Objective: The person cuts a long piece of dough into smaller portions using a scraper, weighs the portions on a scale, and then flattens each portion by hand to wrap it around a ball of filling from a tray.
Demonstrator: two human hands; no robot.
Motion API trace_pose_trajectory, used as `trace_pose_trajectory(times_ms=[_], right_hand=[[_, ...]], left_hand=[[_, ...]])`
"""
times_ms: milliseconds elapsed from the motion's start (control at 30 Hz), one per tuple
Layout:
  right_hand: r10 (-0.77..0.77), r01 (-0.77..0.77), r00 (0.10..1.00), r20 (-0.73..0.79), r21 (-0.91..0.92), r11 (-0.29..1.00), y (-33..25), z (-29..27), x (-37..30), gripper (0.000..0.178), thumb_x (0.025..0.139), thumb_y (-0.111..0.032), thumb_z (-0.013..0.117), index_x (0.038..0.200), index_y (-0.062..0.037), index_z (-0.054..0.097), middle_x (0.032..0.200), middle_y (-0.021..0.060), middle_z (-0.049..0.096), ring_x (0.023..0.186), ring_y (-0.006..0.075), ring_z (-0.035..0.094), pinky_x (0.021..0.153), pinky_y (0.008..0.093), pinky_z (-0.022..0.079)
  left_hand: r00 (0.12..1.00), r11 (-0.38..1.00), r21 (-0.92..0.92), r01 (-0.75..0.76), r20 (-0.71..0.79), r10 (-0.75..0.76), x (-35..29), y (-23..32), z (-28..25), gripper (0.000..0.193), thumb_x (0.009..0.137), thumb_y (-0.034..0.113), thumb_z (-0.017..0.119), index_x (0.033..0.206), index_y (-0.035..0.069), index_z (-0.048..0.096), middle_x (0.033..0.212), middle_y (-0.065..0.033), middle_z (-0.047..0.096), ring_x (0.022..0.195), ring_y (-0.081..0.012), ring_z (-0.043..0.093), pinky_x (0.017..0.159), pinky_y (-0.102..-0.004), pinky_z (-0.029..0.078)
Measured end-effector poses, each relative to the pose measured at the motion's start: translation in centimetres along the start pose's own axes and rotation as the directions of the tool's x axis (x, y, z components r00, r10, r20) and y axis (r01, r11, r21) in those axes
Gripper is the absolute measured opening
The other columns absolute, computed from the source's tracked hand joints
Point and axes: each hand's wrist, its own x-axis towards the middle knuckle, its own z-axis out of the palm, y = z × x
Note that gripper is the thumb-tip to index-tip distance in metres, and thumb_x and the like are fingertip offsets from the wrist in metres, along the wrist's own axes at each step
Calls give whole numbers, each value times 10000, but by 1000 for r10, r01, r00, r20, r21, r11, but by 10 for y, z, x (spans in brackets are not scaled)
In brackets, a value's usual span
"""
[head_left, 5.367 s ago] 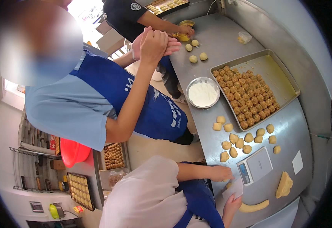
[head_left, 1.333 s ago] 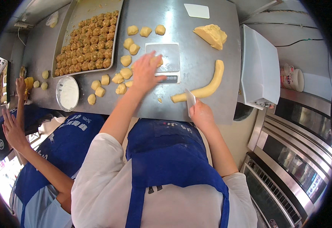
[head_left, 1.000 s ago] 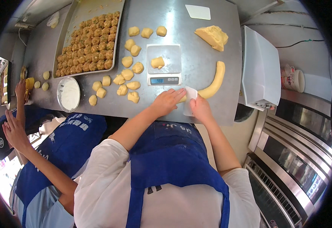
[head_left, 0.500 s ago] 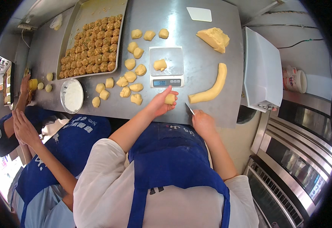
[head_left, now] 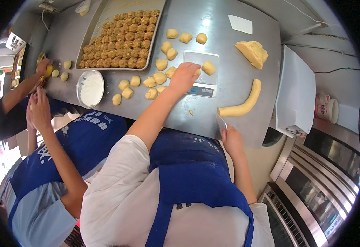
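My left hand reaches over the left side of a digital scale. Its fingers are closed on a dough piece, mostly hidden beneath them. Beside it, another yellow dough piece rests on the scale's pan. Near the table's front edge, my right hand grips a flat-bladed dough scraper. The blade is by the cut end of a curved dough rope. A small dough scrap lies in front of the scale. Several cut dough pieces are spread left of it.
At the back left stands a metal tray with rows of brown filling balls. A bowl of white powder sits in front. A dough lump and white plastic scraper lie back right. Co-workers' hands are at left.
My left hand has moved forward from the table's front onto the scale with its dough piece. The scraper in my right hand now shows more of its flat blade. The whole view has shifted.
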Motion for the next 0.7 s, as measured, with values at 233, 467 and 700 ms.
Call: trace_pose_trajectory(times_ms=[233, 467, 700], right_hand=[[-8, 7, 999, -48, -23, 1000, 4, -8, 6, 217, 962, -233, 524, 1005, -33, 598, 919, 199, 664, 813, 409, 656, 722, 522, 519], [-71, 72, 995, 74, -11, 997, -11, -8, 25, 255, 942, -248, 505, 1030, -33, 611, 902, 216, 681, 819, 414, 658, 750, 532, 515], [-159, 146, 983, 92, 141, 979, -39, 1, 35, 287, 914, -234, 511, 1067, -22, 628, 883, 254, 677, 821, 421, 657, 771, 535, 515]], left_hand=[[727, 770, -517, 373, -353, -589, -113, -44, -55, 458, 834, 190, 745, 1249, 55, 607, 1212, -144, 631, 1110, -312, 608, 946, -406, 492], [977, 980, 148, 133, -188, -104, -147, -23, -57, 481, 743, 271, 773, 1163, 80, 640, 1167, -110, 647, 1073, -290, 605, 901, -418, 464], [923, 923, -87, -376, 51, 381, -133, 25, 30, 219, 888, 157, 573, 1068, 83, 674, 1089, -95, 673, 1014, -288, 629, 850, -389, 511]])
